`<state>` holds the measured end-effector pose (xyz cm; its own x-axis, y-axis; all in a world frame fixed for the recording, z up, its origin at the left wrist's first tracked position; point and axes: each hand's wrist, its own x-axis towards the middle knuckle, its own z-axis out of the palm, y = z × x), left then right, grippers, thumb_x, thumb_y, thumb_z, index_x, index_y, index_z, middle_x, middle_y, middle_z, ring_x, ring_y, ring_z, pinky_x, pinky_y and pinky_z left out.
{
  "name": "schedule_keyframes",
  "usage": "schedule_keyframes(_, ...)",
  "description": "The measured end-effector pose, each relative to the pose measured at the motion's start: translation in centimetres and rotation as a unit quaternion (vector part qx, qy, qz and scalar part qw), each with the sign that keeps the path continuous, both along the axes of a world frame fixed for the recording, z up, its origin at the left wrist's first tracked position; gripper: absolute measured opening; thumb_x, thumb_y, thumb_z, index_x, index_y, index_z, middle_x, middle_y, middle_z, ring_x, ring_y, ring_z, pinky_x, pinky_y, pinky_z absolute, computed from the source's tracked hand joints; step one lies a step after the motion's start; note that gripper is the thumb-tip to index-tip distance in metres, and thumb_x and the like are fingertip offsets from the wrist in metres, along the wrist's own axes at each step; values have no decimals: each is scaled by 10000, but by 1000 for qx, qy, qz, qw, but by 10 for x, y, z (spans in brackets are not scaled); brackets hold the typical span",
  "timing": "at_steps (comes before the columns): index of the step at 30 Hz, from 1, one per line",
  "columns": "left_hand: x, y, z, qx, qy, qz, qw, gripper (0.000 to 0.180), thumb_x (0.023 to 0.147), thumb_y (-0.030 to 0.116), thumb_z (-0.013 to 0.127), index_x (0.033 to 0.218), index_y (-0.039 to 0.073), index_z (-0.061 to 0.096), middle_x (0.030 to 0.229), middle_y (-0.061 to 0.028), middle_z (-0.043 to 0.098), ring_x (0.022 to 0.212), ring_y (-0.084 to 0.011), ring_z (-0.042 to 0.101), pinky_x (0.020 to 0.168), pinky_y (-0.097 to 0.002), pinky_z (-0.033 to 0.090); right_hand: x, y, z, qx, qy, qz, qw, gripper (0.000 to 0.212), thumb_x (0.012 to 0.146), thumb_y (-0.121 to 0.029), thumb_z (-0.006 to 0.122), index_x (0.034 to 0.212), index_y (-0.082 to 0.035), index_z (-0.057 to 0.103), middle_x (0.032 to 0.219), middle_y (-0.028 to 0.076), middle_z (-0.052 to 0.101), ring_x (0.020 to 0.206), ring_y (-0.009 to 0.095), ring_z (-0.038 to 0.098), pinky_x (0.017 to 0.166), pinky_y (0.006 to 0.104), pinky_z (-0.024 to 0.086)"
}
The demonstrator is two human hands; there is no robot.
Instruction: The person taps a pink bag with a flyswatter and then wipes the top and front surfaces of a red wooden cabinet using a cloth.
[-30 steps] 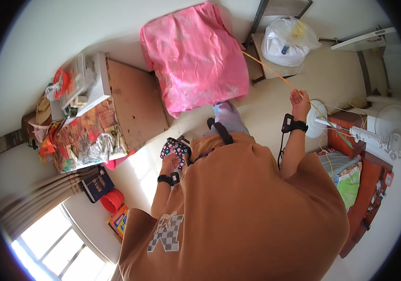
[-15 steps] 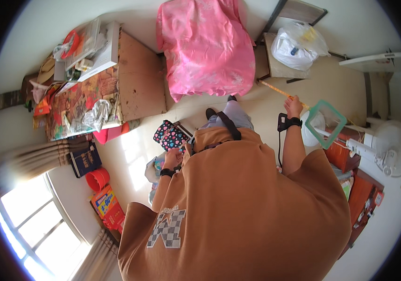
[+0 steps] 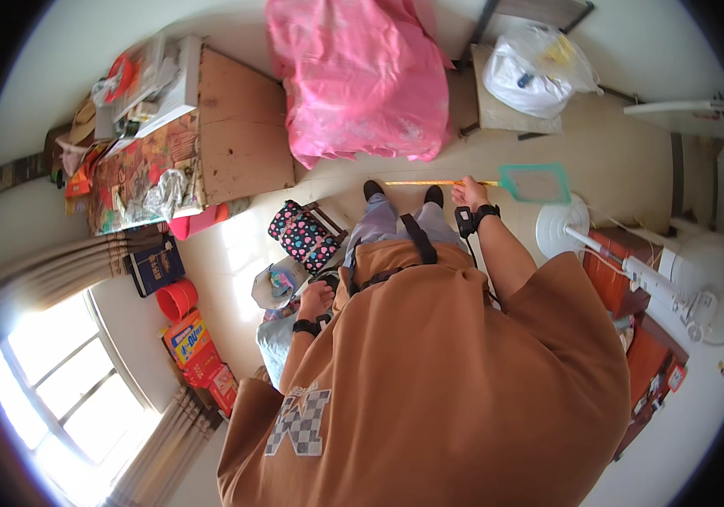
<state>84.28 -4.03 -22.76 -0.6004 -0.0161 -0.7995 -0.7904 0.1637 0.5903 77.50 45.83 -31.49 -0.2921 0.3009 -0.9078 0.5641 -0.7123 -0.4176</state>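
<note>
Since the earlier frame my left hand released the dotted black pouch; right hand stays clamped on the green-headed, yellow-handled fly swatter — next, aim carefully.

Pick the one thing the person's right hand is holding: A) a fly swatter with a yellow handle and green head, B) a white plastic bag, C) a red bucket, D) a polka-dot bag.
A: the right hand grips the yellow handle of the fly swatter, whose green mesh head sticks out to the right above the floor, while the polka-dot bag lies near the left hand.
</note>
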Motion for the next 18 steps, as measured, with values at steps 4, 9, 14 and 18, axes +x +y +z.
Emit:
schedule_keyframes(4, 0, 44, 15, -47, 50, -211, 975, 227, 824, 113, 554, 1031, 26, 588, 814, -107, 621, 696, -177, 599, 586, -288, 469, 85, 85, -64, -26, -8, -81, 996, 194, 810, -215, 542, 851, -25, 546, 754, 95, 598, 612, 202, 596, 544, 313, 527)
schedule_keyframes(9, 17, 33, 9, -113, 142, -367, 912, 216, 817, 108, 553, 1007, 16, 601, 855, -132, 636, 742, -193, 621, 641, -285, 490, 70, 91, 17, 39, -14, -187, 982, 168, 824, -202, 529, 831, -34, 515, 664, 82, 558, 483, 165, 516, 458, 277, 461)
schedule_keyframes(14, -15, 50, 30, -206, 221, -617, 727, 225, 822, 120, 554, 1018, 17, 592, 879, -136, 640, 760, -210, 630, 639, -303, 499, 55, 140, 51, 156, 70, -224, 959, 235, 849, -218, 500, 873, 10, 551, 735, 133, 628, 567, 194, 605, 508, 286, 501)
schedule_keyframes(18, -50, 33, -2, -30, 106, -341, 934, 268, 841, 141, 543, 1085, 31, 542, 886, -111, 633, 728, -232, 625, 579, -344, 498, 30, 179, 105, 329, 112, -140, 927, 294, 876, -236, 472, 929, 34, 574, 760, 150, 643, 626, 219, 647, 568, 301, 534)
